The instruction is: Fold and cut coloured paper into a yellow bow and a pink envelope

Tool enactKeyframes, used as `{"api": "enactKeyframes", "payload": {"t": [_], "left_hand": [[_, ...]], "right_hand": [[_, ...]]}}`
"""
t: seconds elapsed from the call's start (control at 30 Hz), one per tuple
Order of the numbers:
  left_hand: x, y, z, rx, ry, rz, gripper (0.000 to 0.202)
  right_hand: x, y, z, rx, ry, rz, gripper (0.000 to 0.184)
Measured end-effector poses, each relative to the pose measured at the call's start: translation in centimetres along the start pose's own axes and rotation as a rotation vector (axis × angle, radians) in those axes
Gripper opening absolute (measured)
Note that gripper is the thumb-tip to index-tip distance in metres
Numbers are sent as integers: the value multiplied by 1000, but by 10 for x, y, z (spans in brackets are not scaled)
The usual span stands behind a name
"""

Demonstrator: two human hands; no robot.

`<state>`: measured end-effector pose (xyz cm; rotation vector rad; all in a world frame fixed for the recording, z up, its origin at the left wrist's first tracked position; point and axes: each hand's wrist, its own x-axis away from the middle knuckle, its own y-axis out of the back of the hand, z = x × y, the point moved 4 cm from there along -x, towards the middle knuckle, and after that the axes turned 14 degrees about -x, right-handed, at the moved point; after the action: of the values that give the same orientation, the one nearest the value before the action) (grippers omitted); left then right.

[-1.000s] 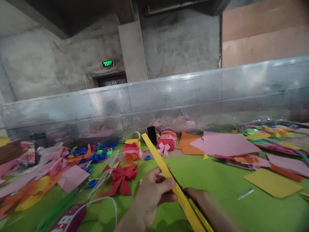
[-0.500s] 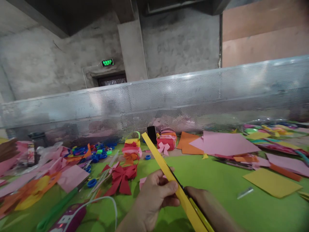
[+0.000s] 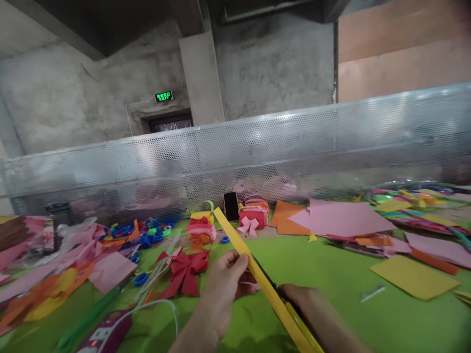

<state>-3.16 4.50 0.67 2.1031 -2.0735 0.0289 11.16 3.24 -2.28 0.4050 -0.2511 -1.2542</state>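
A long yellow strip of craft sheet runs slantwise in front of me, its far end raised. My left hand pinches its left edge between thumb and fingers. A small pink piece shows beneath those fingers. On the strip's right side, my right hand is closed around what look like dark scissors. Only a thin dark blade edge shows along the strip; the handles are hidden by hand and sheet. Another narrow yellow length lies alongside the strip below my right hand.
Red bows and small bow-trimmed bags stand ahead, near a dark phone. Pink sheets and a yellow sheet lie right. Left are scraps, blue rings and a purple corded device. A perforated metal barrier stands behind.
My left hand has shifted slightly up and left along the strip, its thumb now nearer the far end. The strip's tip has dipped a little. My right hand has barely moved.
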Motion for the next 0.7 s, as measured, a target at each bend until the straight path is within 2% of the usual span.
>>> {"api": "enactKeyframes", "payload": {"t": [0.3,0.4,0.57,0.7], "left_hand": [[2,-2,-1,8,-21,-21,10],[4,-3,-3,10,-9,-5,5],[6,-4,-6,9,-12,-12,11],[6,-5,-6,31,0,-39,11]], "right_hand": [[1,-2,3,-21,-67,58,29],[2,-1,2,-51,-104,38,27],[2,2,6,-166,-43,-22,20],[3,1,2,-126,-1,-6,17]]}}
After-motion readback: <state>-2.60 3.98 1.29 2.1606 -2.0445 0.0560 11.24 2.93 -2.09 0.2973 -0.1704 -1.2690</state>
